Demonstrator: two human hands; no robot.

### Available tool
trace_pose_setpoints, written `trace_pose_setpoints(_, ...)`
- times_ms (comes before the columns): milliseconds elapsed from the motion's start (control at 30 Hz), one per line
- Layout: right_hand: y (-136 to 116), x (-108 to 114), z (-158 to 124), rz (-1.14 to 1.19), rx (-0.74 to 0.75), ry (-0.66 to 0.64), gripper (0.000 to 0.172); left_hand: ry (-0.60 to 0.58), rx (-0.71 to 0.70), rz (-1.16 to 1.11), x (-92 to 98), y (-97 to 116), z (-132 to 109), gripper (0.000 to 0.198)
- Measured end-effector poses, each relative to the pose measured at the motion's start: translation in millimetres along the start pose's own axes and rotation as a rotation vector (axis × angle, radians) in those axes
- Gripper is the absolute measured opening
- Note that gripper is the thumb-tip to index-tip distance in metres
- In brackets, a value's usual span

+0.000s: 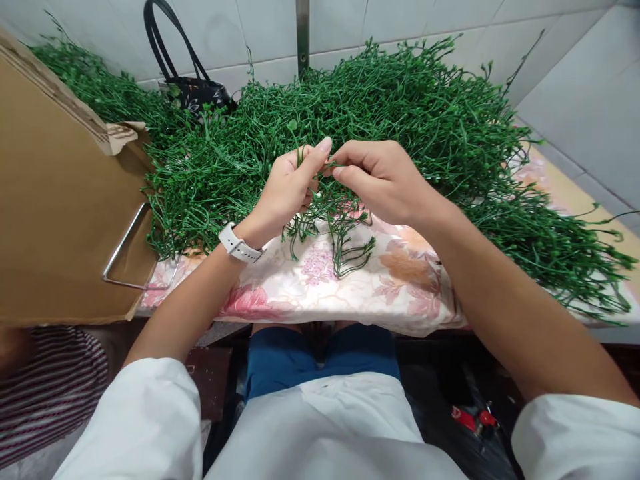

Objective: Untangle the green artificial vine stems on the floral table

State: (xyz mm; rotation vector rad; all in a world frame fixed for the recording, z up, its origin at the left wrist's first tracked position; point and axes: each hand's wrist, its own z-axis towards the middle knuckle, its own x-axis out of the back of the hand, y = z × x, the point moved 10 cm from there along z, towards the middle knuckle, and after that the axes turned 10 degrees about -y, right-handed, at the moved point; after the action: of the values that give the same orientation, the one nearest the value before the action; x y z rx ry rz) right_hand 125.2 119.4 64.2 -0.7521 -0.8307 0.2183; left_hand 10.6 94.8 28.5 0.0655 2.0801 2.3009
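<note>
A large heap of thin green artificial stems [370,100] covers the back of a table with a floral cloth [280,287]. My left hand [290,183], with a white watch band at the wrist, is closed around some green stems, thumb on top. My right hand [385,180] pinches a thin green stem right beside the left fingertips. Below both hands, a small bunch of stems [350,250] hangs over the cloth. The fingertips nearly touch, and the exact spot between them is too small to make out.
At the left stands a cardboard box [60,200] with a metal wire frame [125,247] by its edge. A black handbag [200,93] rests against the tiled wall. Part of a person in striped clothing [55,387] shows at lower left. Red items [473,419] lie below the table.
</note>
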Motion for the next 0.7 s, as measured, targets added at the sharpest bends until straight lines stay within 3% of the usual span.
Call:
trace_pose_setpoints(133,-1.3,8.0,0.9,0.160,-0.024,0.012,0.020,-0.088,-0.070,0.087,3.0,9.8,2.6,0.038)
trace_pose_setpoints(333,-3.6,11.6,-1.1,0.262,-0.065,0.020,0.018,-0.189,-0.098,-0.006,-1.4,8.7,7.0,0.033)
trace_pose_setpoints(533,0.9,5.2,-2.2,0.415,-0.094,-0.043,0.019,-0.175,-0.154,0.037,-3.0,12.3,7.0,0.036)
trace_pose_setpoints(700,1.3,6.9,-0.4,0.463,-0.057,-0.041,0.017,-0.081,-0.140,0.111,8.5,19.6,1.0,0.028)
